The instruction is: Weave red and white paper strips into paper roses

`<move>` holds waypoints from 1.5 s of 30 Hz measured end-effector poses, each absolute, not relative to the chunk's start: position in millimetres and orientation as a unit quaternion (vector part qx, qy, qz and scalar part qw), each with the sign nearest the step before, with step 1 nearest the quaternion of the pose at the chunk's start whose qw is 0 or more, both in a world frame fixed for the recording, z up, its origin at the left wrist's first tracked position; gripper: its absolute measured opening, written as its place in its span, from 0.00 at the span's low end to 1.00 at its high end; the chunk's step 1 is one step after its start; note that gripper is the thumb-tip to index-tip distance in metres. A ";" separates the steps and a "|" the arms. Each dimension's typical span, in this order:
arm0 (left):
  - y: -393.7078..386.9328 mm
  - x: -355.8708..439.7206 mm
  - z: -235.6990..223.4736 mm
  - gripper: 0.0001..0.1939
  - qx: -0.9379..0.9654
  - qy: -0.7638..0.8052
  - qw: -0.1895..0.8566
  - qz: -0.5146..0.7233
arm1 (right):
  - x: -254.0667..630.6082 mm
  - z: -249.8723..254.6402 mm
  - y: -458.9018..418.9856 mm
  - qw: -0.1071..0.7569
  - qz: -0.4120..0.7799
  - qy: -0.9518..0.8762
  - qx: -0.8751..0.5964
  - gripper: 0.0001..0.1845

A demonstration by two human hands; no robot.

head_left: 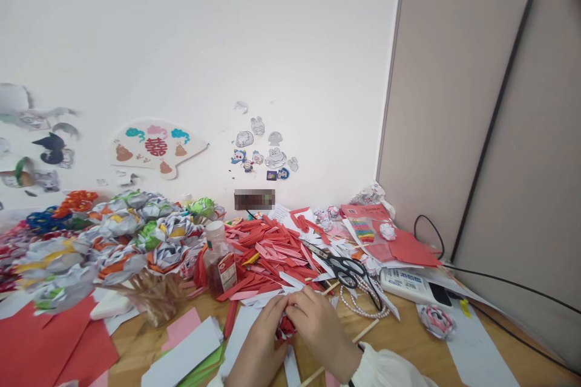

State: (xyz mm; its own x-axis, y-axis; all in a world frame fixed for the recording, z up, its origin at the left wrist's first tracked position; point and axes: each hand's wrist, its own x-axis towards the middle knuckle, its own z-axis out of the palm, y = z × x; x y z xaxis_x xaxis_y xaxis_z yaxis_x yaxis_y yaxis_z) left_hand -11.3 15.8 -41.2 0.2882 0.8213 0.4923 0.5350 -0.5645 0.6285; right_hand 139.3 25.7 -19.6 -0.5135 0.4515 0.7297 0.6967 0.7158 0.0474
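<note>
At the front of the wooden table, my left hand (262,338) and my right hand (318,321) meet, with fingers curled around a small red-and-white folded paper flower (285,328). Most of the flower is covered by the fingers. White paper strips (291,366) lie beneath the hands. A thin wooden stick (312,377) shows just below them. Right behind the hands spreads a heap of red folded paper strips (276,242). Black-handled scissors (347,271) and a string of pearl beads (363,302) rest to the right of my right hand.
Left of the hands stand an amber glue bottle (221,263) and a bunch of paper flowers (131,224). Red paper sheets (49,344) and a white paper stack (181,354) lie nearer. To the right are a pink-and-white paper flower (436,320) and black cables (508,281).
</note>
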 end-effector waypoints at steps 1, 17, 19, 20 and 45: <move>16.0 -11.2 -41.0 0.38 0.782 0.432 0.178 0.412 | 139.1 -19.3 25.4 0.360 -0.162 -0.854 -0.339 0.06; 19.0 -13.8 -47.3 0.35 0.746 0.464 0.180 0.442 | 144.0 -8.7 18.7 0.401 -0.165 -0.849 -0.304 0.11; 19.6 -14.1 -48.3 0.35 0.747 0.460 0.180 0.445 | 144.1 -9.1 18.0 0.398 -0.164 -0.850 -0.303 0.11; 19.8 -14.1 -48.5 0.36 0.747 0.457 0.182 0.446 | 144.3 -9.2 17.7 0.397 -0.160 -0.851 -0.304 0.11; 18.1 -9.8 -38.1 0.35 0.726 0.466 0.194 0.466 | 150.1 -10.0 19.4 0.406 -0.050 -0.859 -0.309 0.14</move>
